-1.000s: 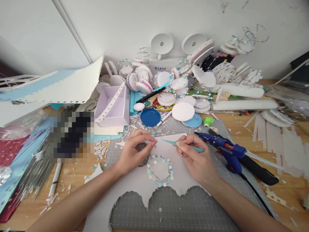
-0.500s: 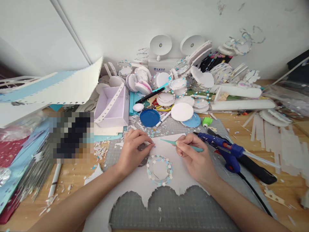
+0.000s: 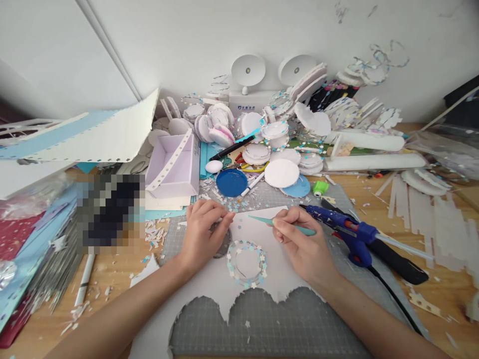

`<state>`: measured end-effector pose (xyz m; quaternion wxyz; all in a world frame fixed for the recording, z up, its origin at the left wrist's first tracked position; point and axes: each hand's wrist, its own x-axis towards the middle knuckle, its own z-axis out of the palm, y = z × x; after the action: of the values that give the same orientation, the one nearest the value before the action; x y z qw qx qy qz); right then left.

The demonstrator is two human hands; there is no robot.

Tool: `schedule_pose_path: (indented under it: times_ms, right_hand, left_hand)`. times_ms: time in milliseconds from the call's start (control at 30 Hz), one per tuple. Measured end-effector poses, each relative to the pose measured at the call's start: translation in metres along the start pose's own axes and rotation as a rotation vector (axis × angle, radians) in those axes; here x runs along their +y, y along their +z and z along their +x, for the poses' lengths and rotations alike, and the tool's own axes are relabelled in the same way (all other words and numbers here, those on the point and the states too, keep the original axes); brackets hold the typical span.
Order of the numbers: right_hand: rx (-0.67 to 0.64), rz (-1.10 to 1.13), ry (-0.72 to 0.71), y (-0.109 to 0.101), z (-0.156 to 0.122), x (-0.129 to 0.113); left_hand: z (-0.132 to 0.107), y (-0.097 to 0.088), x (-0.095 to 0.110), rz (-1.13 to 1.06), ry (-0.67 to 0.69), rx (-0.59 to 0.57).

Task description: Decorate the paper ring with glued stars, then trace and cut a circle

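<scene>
My right hand (image 3: 299,237) grips slim teal tweezers (image 3: 305,230), their pointed tip aimed left over a white foam sheet (image 3: 279,269). On the left, my left hand (image 3: 205,232) has thumb and index finger pinched together; anything between them is too small to make out. Under that hand lies a dark grey round piece (image 3: 224,247), partly hidden. A small pale blue flower piece (image 3: 240,227) sits on the sheet between the hands. In front of them lies a wire ring (image 3: 229,264) set with white and blue flower pieces.
A blue glue gun (image 3: 337,222) lies beside my right hand. Beyond the hands are a blue lid (image 3: 231,182), a lilac box (image 3: 172,187), a black marker (image 3: 232,148) and piled white foam discs (image 3: 282,173). A grey cutting mat (image 3: 284,329) lies beneath the scalloped sheet.
My left hand has drawn back slightly left and up, away from the small blue flower piece, showing more of the grey round piece. My right hand stays still with the tweezers.
</scene>
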<state>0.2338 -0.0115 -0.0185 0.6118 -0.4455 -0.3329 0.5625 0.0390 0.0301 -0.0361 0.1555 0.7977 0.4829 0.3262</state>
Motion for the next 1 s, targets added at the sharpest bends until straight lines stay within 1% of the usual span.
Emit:
schedule_pose_path:
  times_ms: [133, 267, 333, 400, 500, 600, 667, 733, 800, 900, 1000]
  right_hand:
    - [-0.003, -0.029, -0.052, 0.000, 0.000, 0.002]
    - [0.010, -0.061, -0.145, 0.001, -0.002, -0.006]
    - [0.009, -0.019, -0.187, -0.001, -0.006, -0.018]
    - [0.016, 0.009, -0.251, -0.005, -0.011, -0.036]
    - [0.097, -0.030, -0.406, -0.014, -0.021, -0.063]
    - [0.169, -0.111, -0.561, -0.022, -0.033, -0.078]
    - [0.193, -0.232, -0.639, -0.024, -0.042, -0.077]
    - [0.186, -0.428, -0.750, -0.025, -0.050, -0.069]
    - [0.126, -0.663, -0.885, -0.023, -0.058, -0.061]
    - [-0.105, -0.931, -1.061, -0.015, -0.064, -0.054]
    - [-0.313, -1.034, -1.167, 0.001, -0.067, -0.052]
  left_hand:
    - [0.004, -0.001, 0.002, -0.072, 0.008, 0.054]
    - [0.008, -0.003, 0.004, -0.076, 0.004, 0.058]
    - [0.008, -0.003, 0.005, -0.059, 0.008, 0.052]
    - [0.007, -0.002, 0.005, -0.047, 0.014, 0.045]
    - [0.007, -0.002, 0.005, -0.034, 0.023, 0.045]
    - [0.010, -0.007, 0.007, -0.030, 0.026, 0.079]
    - [0.013, -0.017, 0.012, -0.032, 0.023, 0.120]
    - [0.013, -0.031, 0.022, -0.073, 0.011, 0.161]
    - [0.009, -0.048, 0.036, -0.188, -0.012, 0.146]
    - [-0.006, -0.069, 0.061, -0.370, -0.082, -0.021]
    - [-0.023, -0.080, 0.082, -0.499, -0.198, -0.205]
